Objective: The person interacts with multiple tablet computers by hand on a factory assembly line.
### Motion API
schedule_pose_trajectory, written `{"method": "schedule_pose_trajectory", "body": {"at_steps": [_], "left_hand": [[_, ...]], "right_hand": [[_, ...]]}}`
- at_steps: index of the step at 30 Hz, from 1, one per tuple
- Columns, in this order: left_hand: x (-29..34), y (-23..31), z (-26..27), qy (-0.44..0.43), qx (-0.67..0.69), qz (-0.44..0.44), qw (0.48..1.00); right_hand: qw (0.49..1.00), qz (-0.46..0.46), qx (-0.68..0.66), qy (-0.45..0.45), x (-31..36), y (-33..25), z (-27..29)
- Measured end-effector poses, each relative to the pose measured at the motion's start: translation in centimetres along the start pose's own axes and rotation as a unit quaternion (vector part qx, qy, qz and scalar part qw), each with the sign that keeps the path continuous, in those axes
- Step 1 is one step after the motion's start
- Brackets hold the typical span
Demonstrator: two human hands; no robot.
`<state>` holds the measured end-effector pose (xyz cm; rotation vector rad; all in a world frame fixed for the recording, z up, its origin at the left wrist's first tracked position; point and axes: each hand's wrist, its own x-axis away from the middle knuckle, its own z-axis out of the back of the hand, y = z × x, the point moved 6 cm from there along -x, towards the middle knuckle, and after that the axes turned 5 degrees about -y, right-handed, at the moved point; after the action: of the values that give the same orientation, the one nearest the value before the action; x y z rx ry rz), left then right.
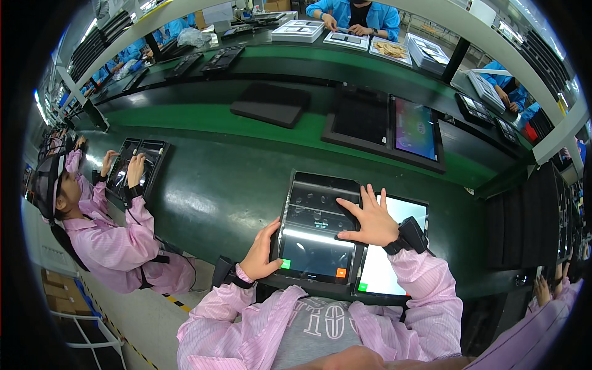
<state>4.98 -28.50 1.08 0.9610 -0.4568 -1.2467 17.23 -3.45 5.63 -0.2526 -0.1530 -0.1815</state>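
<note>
In front of me, a tablet with a dark lit screen (317,243) lies on a black tray (308,285). To its right is a second tablet with a bright white screen (385,262). My left hand (262,251) grips the dark tablet's left edge, its thumb over the near corner beside a green square. With fingers spread, my right hand (373,223) reaches across the inner edges of both tablets. Its thumb and a fingertip are over the dark screen; whether they press on it I cannot tell. The hand hides part of the white screen.
Beyond the green bench (209,185), a tray with a colourful-screened tablet (416,126) and a black pad (270,105) lie on the line. At left, a co-worker in pink (117,240) handles devices. Black trays (524,216) are stacked at right. A blue-sleeved person (354,18) works opposite.
</note>
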Motion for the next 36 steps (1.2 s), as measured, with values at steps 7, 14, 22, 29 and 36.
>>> {"method": "schedule_pose_trajectory", "body": {"at_steps": [7,14,22,29,36], "left_hand": [[0.2,-0.6,-0.2,0.006,0.022,0.004,1.0],[0.4,-1.2,-0.1,0.005,0.042,0.009,0.999],[-3.0,-2.4,2.6,0.06,0.238,0.054,0.968],[-18.2,-8.9,6.5,0.149,0.126,0.053,0.979],[-28.6,-13.6,6.3,0.197,-0.058,0.165,0.965]], "right_hand": [[1.0,0.02,0.013,-0.003,0.0,-0.3,0.0],[0.999,0.033,0.027,-0.033,-0.1,-0.3,-0.1],[0.981,-0.008,-0.188,0.051,0.0,3.6,3.3],[0.845,-0.209,-0.3,0.389,-0.4,20.1,5.7],[0.75,-0.293,-0.457,0.378,-3.5,28.2,2.7]]}}
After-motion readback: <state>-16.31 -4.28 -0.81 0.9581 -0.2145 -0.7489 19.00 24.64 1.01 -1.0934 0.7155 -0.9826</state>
